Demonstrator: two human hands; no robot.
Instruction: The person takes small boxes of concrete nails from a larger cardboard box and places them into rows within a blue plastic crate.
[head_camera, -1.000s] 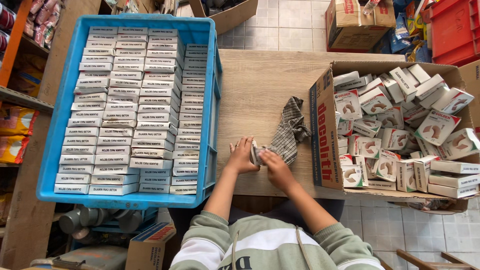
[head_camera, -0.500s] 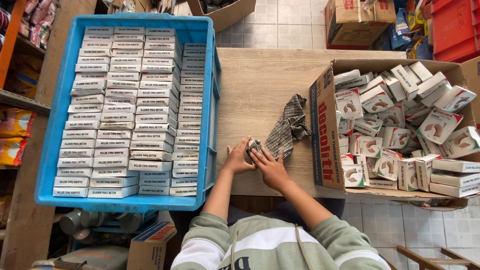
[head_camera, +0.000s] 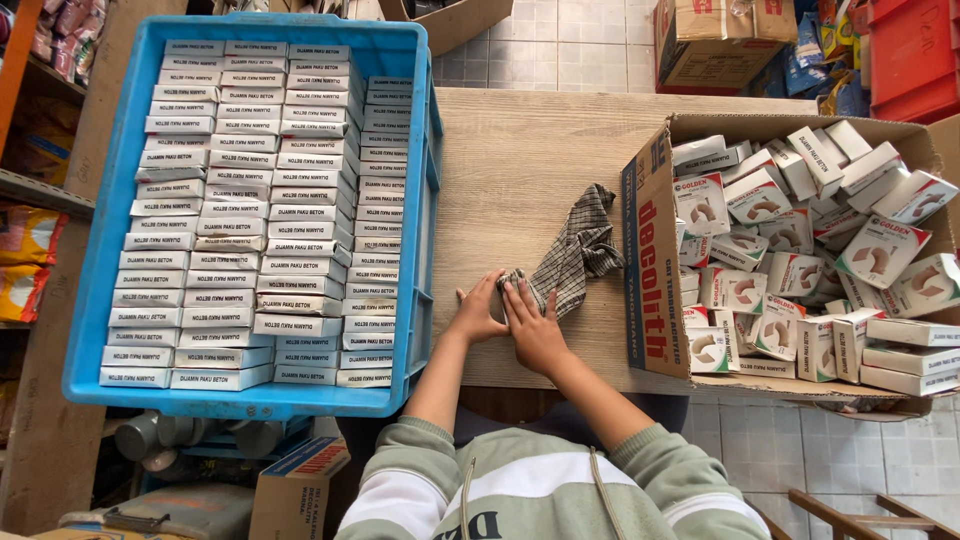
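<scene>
My left hand (head_camera: 476, 312) and my right hand (head_camera: 536, 328) rest side by side on the wooden table (head_camera: 520, 160), near its front edge. Both press on the bunched near end of a grey checked cloth (head_camera: 578, 250), which trails away to the upper right. My right hand lies flat over the cloth's end, and my left hand's fingers curl against it from the left. Whatever lies under the cloth and my palms is hidden.
A blue plastic crate (head_camera: 96, 290) on the left is packed with rows of small white boxes (head_camera: 250, 210). On the right, an open cardboard carton (head_camera: 652, 250) holds several loose white-and-red boxes (head_camera: 800, 250). Shelves stand far left, more cartons and a red crate behind.
A small white box showed between my hands a second ago. It is now out of sight beneath the cloth's end and my hands, which have closed together over it.
</scene>
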